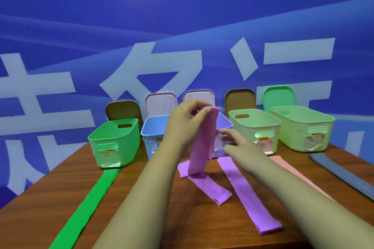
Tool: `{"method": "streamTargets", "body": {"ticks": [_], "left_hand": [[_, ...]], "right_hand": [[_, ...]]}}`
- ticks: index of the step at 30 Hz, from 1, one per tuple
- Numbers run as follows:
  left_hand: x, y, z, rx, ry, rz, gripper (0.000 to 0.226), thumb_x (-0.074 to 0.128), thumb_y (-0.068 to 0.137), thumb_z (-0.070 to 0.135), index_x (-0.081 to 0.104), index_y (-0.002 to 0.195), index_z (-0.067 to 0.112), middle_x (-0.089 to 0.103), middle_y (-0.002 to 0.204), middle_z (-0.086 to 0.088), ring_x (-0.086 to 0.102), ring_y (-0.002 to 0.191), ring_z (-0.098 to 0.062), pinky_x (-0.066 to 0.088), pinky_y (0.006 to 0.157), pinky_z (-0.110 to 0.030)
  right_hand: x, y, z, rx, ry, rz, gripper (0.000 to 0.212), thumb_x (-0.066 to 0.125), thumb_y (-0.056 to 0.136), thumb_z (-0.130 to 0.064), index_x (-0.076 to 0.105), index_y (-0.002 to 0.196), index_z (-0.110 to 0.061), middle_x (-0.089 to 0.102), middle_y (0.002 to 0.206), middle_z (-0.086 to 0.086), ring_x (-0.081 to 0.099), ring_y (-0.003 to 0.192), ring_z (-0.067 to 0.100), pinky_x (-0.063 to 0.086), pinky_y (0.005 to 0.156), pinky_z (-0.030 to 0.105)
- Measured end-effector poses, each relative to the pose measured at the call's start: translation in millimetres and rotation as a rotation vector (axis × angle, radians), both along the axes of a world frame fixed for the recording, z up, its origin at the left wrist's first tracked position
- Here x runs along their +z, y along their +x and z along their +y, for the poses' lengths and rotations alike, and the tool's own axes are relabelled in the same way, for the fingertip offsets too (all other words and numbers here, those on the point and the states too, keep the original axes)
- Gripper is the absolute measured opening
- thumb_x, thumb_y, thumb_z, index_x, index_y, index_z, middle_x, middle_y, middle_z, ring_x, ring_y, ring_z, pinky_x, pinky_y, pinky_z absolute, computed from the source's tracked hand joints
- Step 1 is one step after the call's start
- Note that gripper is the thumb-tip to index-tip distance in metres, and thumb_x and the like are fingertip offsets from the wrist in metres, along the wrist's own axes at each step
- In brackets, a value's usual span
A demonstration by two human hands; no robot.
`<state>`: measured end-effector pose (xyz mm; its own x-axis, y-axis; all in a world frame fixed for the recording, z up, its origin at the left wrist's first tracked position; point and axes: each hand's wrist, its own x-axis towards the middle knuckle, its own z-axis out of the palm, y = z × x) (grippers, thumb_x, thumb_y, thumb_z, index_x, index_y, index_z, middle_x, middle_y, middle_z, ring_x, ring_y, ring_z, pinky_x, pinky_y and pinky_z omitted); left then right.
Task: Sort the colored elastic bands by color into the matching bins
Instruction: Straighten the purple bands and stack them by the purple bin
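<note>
Lifting a purple band (202, 143) above the blue bin (153, 125).
Pinching its top in left hand (187, 121) fingers (199, 117); right hand (236, 143) slack, empty, at the bin's front. Next, likely: lower inside, let go.

Blue backdrop wall (182, 16) (large white characters) behind brown wooden table (172, 214).

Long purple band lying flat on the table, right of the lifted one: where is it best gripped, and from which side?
Probably the near end of the long purple band, pinched from above by the right hand. It lies flat on the table, so only a top pinch would lift it; its far end lies close to the blue bin.
</note>
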<state>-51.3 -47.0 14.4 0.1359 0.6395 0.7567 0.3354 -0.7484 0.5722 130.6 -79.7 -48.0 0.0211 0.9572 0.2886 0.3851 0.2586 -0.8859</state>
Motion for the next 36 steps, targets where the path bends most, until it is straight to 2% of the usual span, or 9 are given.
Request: {"method": "streamTargets", "body": {"ticks": [4, 9, 14, 17, 19, 23, 26, 32, 36], "left_hand": [[33.6, 1.5, -1.2, -0.051, 0.026, -0.064, 0.007, 0.072, 0.098, 0.026, 0.078, 0.095, 0.030, 0.074, 0.091, 0.020, 0.065, 0.085, -0.004, 0.051, 0.078, -0.019], [64.9, 4.7, 1.5, -0.062, 0.017, -0.109, 0.008, 0.072, 0.098, 0.027, 0.078, 0.094, 0.029, 0.073, 0.087, 0.014, 0.065, 0.081, -0.007, 0.055, 0.077, -0.031], [85.3, 10.1, 1.7, -0.002, 0.001, -0.104, 0.009, 0.072, 0.096, 0.032, 0.078, 0.091, 0.030, 0.068, 0.078, 0.022, 0.060, 0.071, -0.007, 0.051, 0.070, -0.025], [91.6, 13.8, 2.8, -0.002, -0.025, -0.109, 0.009, 0.073, 0.095, 0.034, 0.078, 0.088, 0.031, 0.067, 0.074, 0.023, 0.060, 0.072, -0.008, 0.056, 0.074, -0.034], [93.4, 16.4, 4.5, -0.008, -0.041, -0.124, 0.009, 0.074, 0.095, 0.034, 0.079, 0.088, 0.029, 0.068, 0.076, 0.019, 0.059, 0.071, -0.008, 0.056, 0.073, -0.034], [93.6, 18.7, 10.4, -0.009, -0.086, -0.146, 0.011, 0.074, 0.095, 0.035, 0.079, 0.089, 0.027, 0.070, 0.082, 0.012, 0.061, 0.076, -0.007, 0.055, 0.072, -0.032], [90.8, 18.8, 16.7, 0.005, -0.150, -0.174, 0.010, 0.074, 0.095, 0.033, 0.079, 0.090, 0.025, 0.071, 0.080, 0.012, 0.061, 0.070, -0.006, 0.053, 0.065, -0.027], [74.0, 16.0, 32.4, 0.044, -0.275, -0.168, 0.020, 0.072, 0.096, 0.027, 0.078, 0.089, 0.010, 0.064, 0.065, 0.002, 0.053, 0.050, -0.013, 0.048, 0.056, -0.028], [48.5, 18.2, 52.1, 0.051, -0.416, -0.131, 0.019, 0.072, 0.095, 0.017, 0.076, 0.089, 0.000, 0.064, 0.063, -0.006, 0.055, 0.051, -0.018, 0.053, 0.056, -0.028]], "right_hand": [[-2.1, -6.6, -13.8, 0.078, 0.020, -0.016, 0.039, 0.070, 0.092, -0.019, 0.062, 0.121, -0.043, 0.069, 0.116, -0.025, 0.063, 0.105, -0.013, 0.052, 0.094, 0.019], [-0.6, -11.9, -25.7, 0.013, 0.005, -0.082, 0.017, 0.058, 0.093, -0.022, 0.065, 0.102, -0.034, 0.071, 0.087, -0.017, 0.064, 0.081, -0.001, 0.053, 0.073, 0.021], [-3.5, -15.4, -35.9, 0.051, -0.085, 0.073, 0.031, 0.046, 0.107, -0.033, 0.073, 0.094, -0.028, 0.077, 0.094, -0.010, 0.069, 0.086, 0.003, 0.055, 0.082, 0.031], [0.5, -20.1, -44.6, 0.136, -0.139, 0.381, 0.054, 0.040, 0.108, -0.059, 0.082, 0.095, -0.026, 0.081, 0.102, 0.007, 0.078, 0.098, 0.029, 0.059, 0.095, 0.047], [3.7, -21.0, -47.5, 0.130, -0.141, 0.434, 0.052, 0.042, 0.105, -0.061, 0.077, 0.102, -0.023, 0.081, 0.101, 0.010, 0.079, 0.093, 0.037, 0.060, 0.094, 0.051], [-1.3, -21.1, -42.3, 0.069, -0.120, 0.279, 0.040, 0.055, 0.106, -0.049, 0.069, 0.112, -0.012, 0.078, 0.103, 0.018, 0.080, 0.086, 0.031, 0.064, 0.086, 0.049], [-7.4, -18.0, -38.0, -0.007, -0.101, 0.210, 0.045, 0.057, 0.099, -0.057, 0.068, 0.104, -0.013, 0.073, 0.097, 0.021, 0.073, 0.086, 0.036, 0.060, 0.084, 0.052], [-19.9, -4.7, -35.4, -0.153, -0.076, -0.022, 0.042, 0.046, 0.107, -0.044, 0.056, 0.094, -0.005, 0.048, 0.077, 0.001, 0.046, 0.070, 0.017, 0.035, 0.067, 0.037], [-27.2, 8.6, -40.4, -0.245, -0.089, -0.165, 0.031, 0.043, 0.107, -0.029, 0.062, 0.098, -0.006, 0.062, 0.086, 0.007, 0.054, 0.079, 0.021, 0.037, 0.066, 0.034]]}}
